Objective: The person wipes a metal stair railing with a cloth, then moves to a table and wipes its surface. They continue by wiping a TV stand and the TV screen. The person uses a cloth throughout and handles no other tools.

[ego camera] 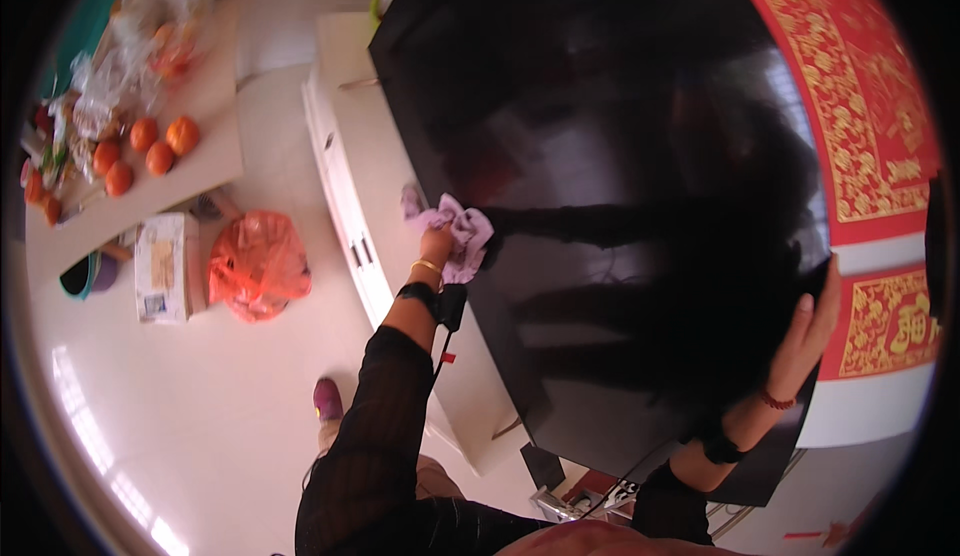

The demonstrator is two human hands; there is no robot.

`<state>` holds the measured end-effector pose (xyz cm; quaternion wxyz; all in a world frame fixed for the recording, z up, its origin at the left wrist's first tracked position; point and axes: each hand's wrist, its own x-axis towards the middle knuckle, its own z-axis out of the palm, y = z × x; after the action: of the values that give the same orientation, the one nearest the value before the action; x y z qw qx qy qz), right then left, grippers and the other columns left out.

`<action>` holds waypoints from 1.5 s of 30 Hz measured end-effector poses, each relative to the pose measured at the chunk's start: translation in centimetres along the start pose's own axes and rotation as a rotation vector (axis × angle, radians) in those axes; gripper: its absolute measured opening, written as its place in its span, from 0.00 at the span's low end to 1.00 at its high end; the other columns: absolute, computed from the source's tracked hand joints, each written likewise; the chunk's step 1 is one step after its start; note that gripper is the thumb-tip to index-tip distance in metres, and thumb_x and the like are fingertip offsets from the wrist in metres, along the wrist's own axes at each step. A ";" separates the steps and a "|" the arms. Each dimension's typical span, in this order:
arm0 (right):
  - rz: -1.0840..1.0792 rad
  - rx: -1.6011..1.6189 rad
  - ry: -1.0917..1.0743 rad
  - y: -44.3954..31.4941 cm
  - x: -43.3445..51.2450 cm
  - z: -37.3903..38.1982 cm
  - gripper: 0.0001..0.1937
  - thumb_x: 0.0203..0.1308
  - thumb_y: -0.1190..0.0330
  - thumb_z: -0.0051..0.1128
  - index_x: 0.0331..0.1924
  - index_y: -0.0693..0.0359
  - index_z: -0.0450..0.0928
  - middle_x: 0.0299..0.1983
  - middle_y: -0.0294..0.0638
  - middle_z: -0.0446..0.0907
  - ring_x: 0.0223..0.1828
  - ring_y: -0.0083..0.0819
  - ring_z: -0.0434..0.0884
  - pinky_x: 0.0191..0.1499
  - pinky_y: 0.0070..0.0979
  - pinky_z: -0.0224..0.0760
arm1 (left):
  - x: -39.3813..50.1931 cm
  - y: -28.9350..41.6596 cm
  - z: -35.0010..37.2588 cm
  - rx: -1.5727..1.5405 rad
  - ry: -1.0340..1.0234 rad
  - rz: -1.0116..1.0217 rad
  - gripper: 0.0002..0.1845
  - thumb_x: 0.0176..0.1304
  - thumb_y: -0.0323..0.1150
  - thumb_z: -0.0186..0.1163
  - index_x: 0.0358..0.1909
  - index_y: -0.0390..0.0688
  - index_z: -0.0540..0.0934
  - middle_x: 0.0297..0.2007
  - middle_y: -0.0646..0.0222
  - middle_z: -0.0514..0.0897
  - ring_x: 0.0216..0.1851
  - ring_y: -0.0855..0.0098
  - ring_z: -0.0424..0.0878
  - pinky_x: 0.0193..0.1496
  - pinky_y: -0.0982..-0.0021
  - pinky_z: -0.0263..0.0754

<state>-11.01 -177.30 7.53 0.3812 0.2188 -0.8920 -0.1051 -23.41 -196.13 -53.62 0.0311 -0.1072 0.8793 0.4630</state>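
Note:
A large flat-screen television (600, 143) with a glossy black screen stands before me on a white cabinet. My left hand (436, 245) grips a crumpled pink cloth (469, 237) against the screen's lower edge; part of the cloth hangs over the cabinet side. At the television's upper edge, my right hand (806, 331) rests with its fingers extended, holding nothing visible. The screen reflects my arms and body.
Red and gold paper decorations (840, 106) hang behind the television. Below the screen runs the white cabinet (442, 376). On the left, a table (217, 158) bears tomatoes (183, 135) and plastic bags. A cardboard box (161, 267) and a red plastic bag (259, 267) sit on the floor.

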 end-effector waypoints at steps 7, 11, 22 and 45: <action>0.002 0.080 -0.052 0.0 0.3 -0.9 0.28 0.70 0.56 0.41 0.67 0.65 0.62 0.65 0.53 0.67 0.65 0.50 0.66 0.65 0.40 0.56 | 3.0 11.5 -14.5 -0.551 0.314 -0.314 0.33 0.56 0.54 0.60 0.49 0.31 0.78 0.45 0.41 0.81 0.53 0.47 0.77 0.57 0.60 0.71; -0.029 0.182 -0.049 0.3 0.7 -1.2 0.29 0.70 0.55 0.43 0.66 0.69 0.62 0.63 0.56 0.68 0.63 0.51 0.68 0.64 0.40 0.58 | 2.6 24.0 -25.6 -0.563 0.600 0.053 0.29 0.56 0.50 0.61 0.49 0.33 0.78 0.42 0.42 0.82 0.49 0.48 0.80 0.51 0.58 0.74; 0.031 0.451 -0.033 1.9 0.9 -1.6 0.27 0.71 0.57 0.43 0.65 0.70 0.62 0.60 0.56 0.71 0.60 0.51 0.71 0.62 0.39 0.61 | -13.0 47.4 -30.1 -0.248 0.764 0.786 0.26 0.43 0.35 0.64 0.49 0.42 0.78 0.43 0.54 0.77 0.38 0.49 0.77 0.41 0.55 0.75; 0.151 0.444 -0.006 4.0 -2.9 -5.3 0.23 0.71 0.58 0.46 0.59 0.70 0.71 0.54 0.53 0.77 0.57 0.45 0.75 0.58 0.32 0.67 | -22.2 9.5 8.9 -0.480 -0.088 -0.148 0.30 0.58 0.47 0.57 0.58 0.38 0.71 0.49 0.45 0.81 0.53 0.49 0.78 0.56 0.57 0.72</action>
<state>-6.64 -172.55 10.70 0.3277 0.2295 -0.9084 0.1218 -4.26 -180.01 -47.59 0.0768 -0.1553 0.7317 0.6593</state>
